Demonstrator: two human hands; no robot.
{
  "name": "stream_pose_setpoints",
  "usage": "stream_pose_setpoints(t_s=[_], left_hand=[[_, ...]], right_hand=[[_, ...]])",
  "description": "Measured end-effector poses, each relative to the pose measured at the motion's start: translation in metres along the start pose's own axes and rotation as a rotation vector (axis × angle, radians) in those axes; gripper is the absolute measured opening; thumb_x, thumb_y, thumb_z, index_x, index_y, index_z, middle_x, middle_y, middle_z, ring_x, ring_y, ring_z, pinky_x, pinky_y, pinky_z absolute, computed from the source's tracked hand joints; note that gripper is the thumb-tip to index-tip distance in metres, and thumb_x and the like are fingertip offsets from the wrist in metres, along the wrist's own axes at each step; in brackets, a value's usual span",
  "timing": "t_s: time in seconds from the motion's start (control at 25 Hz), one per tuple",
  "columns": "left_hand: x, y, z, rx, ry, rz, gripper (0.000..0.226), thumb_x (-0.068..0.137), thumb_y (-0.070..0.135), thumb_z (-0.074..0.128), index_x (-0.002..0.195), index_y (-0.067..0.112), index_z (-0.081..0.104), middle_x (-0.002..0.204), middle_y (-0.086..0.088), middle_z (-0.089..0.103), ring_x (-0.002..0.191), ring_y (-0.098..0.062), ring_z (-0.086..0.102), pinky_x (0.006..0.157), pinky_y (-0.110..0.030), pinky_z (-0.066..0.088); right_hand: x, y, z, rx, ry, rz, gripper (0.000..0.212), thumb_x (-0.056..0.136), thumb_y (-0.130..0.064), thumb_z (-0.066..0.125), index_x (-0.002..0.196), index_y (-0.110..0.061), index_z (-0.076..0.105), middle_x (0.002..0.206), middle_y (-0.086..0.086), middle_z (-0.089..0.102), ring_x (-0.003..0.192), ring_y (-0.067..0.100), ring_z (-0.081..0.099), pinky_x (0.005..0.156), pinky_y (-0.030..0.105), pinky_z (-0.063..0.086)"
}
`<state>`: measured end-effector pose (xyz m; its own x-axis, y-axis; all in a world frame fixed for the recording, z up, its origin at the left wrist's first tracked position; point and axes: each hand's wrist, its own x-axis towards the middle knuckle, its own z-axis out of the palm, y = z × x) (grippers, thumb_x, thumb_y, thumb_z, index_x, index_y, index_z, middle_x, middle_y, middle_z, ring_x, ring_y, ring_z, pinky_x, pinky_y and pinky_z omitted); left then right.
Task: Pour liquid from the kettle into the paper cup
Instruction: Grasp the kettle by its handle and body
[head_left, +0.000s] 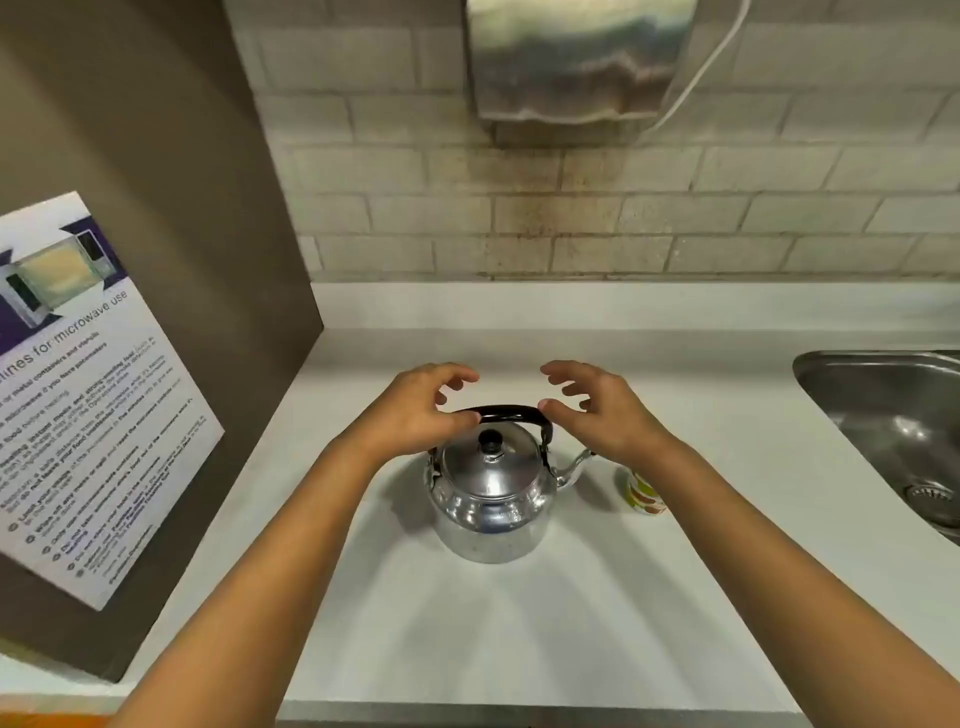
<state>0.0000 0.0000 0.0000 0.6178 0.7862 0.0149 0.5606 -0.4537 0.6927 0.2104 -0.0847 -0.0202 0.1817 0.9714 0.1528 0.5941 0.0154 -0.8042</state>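
My left hand (415, 410) and right hand (597, 410) hover over the kettle (491, 493), fingers curled but spread, gripping nothing. Both sit at either end of its black handle (509, 414); I cannot tell if they touch it. The kettle stands upright on the counter (519, 623), and the cup (644, 493) is just right of its spout, partly hidden under my right wrist

Pale, plain table (519, 649), running back to a tiled wall. Directly on it: a shiny metal kettle (491, 499), upright, lid on, black handle raised, spout toward the right. Just right of the kettle, a patterned paper cup (644, 493), upright, partly hidden behind a forearm. Farther right of the kettle, a steel sink (852, 395) set into the table.
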Motion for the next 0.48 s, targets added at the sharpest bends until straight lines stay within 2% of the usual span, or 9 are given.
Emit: stream_pose_setpoints(t_s=[0.08, 0.2, 0.32, 0.48], left_hand=[[0.0, 0.001, 0.009, -0.1, -0.024, -0.013, 0.039, 0.076, 0.017, 0.064, 0.113, 0.028, 0.059, 0.106, 0.006, 0.059, 0.091, -0.013, 0.06, 0.075, -0.02, 0.045], [-0.004, -0.007, 0.024, -0.148, -0.016, -0.024, 0.025, 0.076, 0.012, 0.063, 0.098, 0.023, 0.066, 0.081, 0.008, 0.063, 0.075, -0.01, 0.059, 0.063, -0.015, 0.044], [-0.005, -0.013, 0.03, -0.225, 0.047, -0.009, 0.009, 0.076, 0.028, 0.069, 0.083, 0.021, 0.067, 0.071, 0.006, 0.064, 0.069, -0.013, 0.061, 0.061, -0.021, 0.047], [-0.001, -0.011, 0.038, -0.259, 0.137, -0.014, 0.021, 0.068, 0.037, 0.075, 0.076, 0.019, 0.069, 0.074, -0.006, 0.071, 0.073, -0.022, 0.067, 0.07, -0.038, 0.054]], right_hand=[[-0.001, 0.003, 0.01, -0.005, -0.024, 0.015, 0.037, 0.083, -0.024, 0.063, 0.118, -0.025, 0.054, 0.112, 0.001, 0.059, 0.103, 0.019, 0.056, 0.083, 0.031, 0.046], [-0.009, 0.017, 0.028, 0.045, -0.032, 0.023, 0.028, 0.086, -0.016, 0.058, 0.114, -0.019, 0.058, 0.107, 0.004, 0.063, 0.098, 0.022, 0.06, 0.086, 0.033, 0.049], [-0.011, 0.023, 0.036, 0.019, 0.015, -0.025, 0.023, 0.088, -0.012, 0.054, 0.11, -0.014, 0.058, 0.095, 0.002, 0.062, 0.088, 0.02, 0.06, 0.078, 0.024, 0.046], [-0.01, 0.029, 0.045, 0.049, 0.077, -0.032, 0.024, 0.088, -0.009, 0.053, 0.112, -0.01, 0.057, 0.1, 0.004, 0.062, 0.093, 0.021, 0.059, 0.083, 0.028, 0.046]])
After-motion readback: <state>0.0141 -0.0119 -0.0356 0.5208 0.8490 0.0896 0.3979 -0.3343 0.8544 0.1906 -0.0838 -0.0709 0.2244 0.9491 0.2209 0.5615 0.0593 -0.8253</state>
